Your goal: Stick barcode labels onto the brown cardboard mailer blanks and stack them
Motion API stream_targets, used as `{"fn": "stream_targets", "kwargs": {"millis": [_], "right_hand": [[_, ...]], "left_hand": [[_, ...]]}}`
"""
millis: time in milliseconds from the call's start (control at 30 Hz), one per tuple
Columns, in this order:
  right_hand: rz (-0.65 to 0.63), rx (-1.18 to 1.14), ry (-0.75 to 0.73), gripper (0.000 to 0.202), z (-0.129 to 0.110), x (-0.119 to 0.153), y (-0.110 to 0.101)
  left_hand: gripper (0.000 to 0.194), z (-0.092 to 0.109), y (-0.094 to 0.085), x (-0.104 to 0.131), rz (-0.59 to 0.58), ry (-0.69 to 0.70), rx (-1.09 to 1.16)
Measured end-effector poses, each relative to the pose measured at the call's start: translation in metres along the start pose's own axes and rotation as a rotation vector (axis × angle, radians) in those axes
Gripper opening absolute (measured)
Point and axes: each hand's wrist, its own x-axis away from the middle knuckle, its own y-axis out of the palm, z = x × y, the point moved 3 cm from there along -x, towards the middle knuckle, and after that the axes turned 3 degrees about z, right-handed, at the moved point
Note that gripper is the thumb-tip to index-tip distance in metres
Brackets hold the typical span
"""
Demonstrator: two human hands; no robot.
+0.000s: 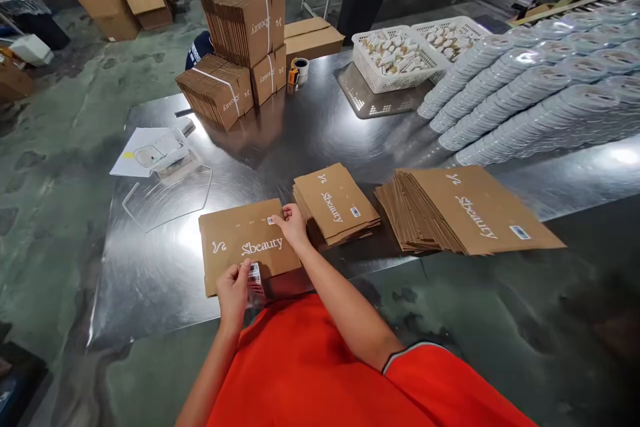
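A flat brown cardboard piece printed "beauty" lies near the table's front edge. My left hand pinches a strip of barcode labels at the cardboard's lower edge. Over the cardboard's upper right corner is my right hand, its thumb and finger closed at a small blue-and-white label. Just right of it sits a short stack of flat cardboard, with blue labels visible on top. Farther right, a larger fanned stack also bears a label on its top piece.
Strapped cardboard bundles stand at the table's back left, beside a tape roll. White baskets of small items are at the back. Stacked plastic-wrapped rolls fill the right. Papers and a clear tray lie left.
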Motion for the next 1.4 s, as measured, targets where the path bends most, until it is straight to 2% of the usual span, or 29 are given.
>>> {"fn": "stream_targets", "kwargs": {"millis": [67, 133, 233, 300, 433, 500, 533, 600, 667, 700, 733, 800, 867, 900, 1000, 1067, 1133, 1167, 1233, 1300, 1333, 1367, 1400], "right_hand": [[0.02, -0.034, -0.041, 0.025, 0.003, 0.003, -0.008], [0.051, -0.024, -0.064, 0.029, 0.007, 0.012, -0.017], [0.056, 0.09, -0.131, 0.038, 0.011, 0.031, -0.025], [0.03, 0.216, -0.189, 0.038, 0.011, 0.044, -0.024], [0.041, 0.328, -0.284, 0.04, -0.004, 0.063, -0.022], [0.048, 0.262, -0.288, 0.042, -0.017, 0.068, -0.025], [0.01, 0.192, -0.261, 0.042, -0.024, 0.07, -0.027], [-0.143, -0.009, -0.184, 0.04, -0.038, 0.071, -0.031], [-0.249, -0.217, -0.15, 0.038, -0.049, 0.066, -0.04], [-0.215, -0.298, -0.154, 0.039, -0.051, 0.061, -0.049], [-0.115, -0.354, -0.16, 0.039, -0.05, 0.052, -0.06], [0.194, -0.379, -0.109, 0.041, -0.035, 0.032, -0.087], [0.473, -0.26, 0.049, 0.042, -0.007, 0.013, -0.112], [0.555, -0.164, 0.142, 0.043, 0.009, 0.007, -0.123], [0.636, 0.053, 0.32, 0.05, 0.045, 0.005, -0.14], [0.639, 0.127, 0.313, 0.053, 0.052, 0.016, -0.14], [0.532, 0.154, 0.218, 0.047, 0.041, 0.034, -0.127], [0.405, 0.122, 0.148, 0.042, 0.029, 0.043, -0.116], [0.008, -0.054, 0.019, 0.033, -0.003, 0.065, -0.087], [-0.436, -0.279, -0.037, 0.033, -0.039, 0.091, -0.059], [-0.592, -0.369, -0.031, 0.035, -0.055, 0.104, -0.05], [-0.69, -0.437, -0.017, 0.035, -0.068, 0.114, -0.043], [-0.732, -0.482, 0.005, 0.033, -0.078, 0.121, -0.038]], "left_hand": [[0.051, 0.003, -0.001, 0.004, -0.035, -0.011, 0.01], [0.047, 0.008, -0.006, 0.008, -0.022, 0.017, 0.03], [0.035, 0.016, -0.023, 0.01, 0.159, 0.177, -0.028], [0.037, 0.016, -0.033, 0.006, 0.272, 0.246, -0.141], [0.041, 0.005, -0.04, -0.007, 0.277, 0.216, -0.21], [0.039, 0.002, -0.043, -0.009, 0.29, 0.173, -0.154], [0.037, 0.002, -0.045, -0.009, 0.314, 0.138, -0.102], [0.033, 0.008, -0.051, -0.004, 0.378, 0.077, 0.012], [0.032, 0.022, -0.056, 0.004, 0.433, 0.104, 0.061], [0.029, 0.03, -0.058, 0.01, 0.448, 0.154, 0.056], [0.027, 0.039, -0.058, 0.015, 0.455, 0.214, 0.04], [0.026, 0.052, -0.056, 0.026, 0.444, 0.315, 0.025], [0.029, 0.058, -0.049, 0.034, 0.394, 0.345, 0.032], [0.03, 0.057, -0.044, 0.037, 0.359, 0.336, 0.032], [0.028, 0.051, -0.032, 0.041, 0.258, 0.278, 0.009], [0.027, 0.048, -0.025, 0.042, 0.212, 0.261, -0.009], [0.028, 0.048, -0.019, 0.044, 0.183, 0.279, -0.009], [0.029, 0.05, -0.016, 0.045, 0.172, 0.294, -0.005], [0.03, 0.054, -0.011, 0.046, 0.16, 0.324, -0.001], [0.03, 0.058, -0.007, 0.046, 0.152, 0.339, -0.011], [0.03, 0.059, -0.006, 0.045, 0.149, 0.335, -0.011], [0.031, 0.059, -0.005, 0.045, 0.134, 0.322, -0.007], [0.031, 0.058, -0.005, 0.044, 0.109, 0.303, 0.006]]}}
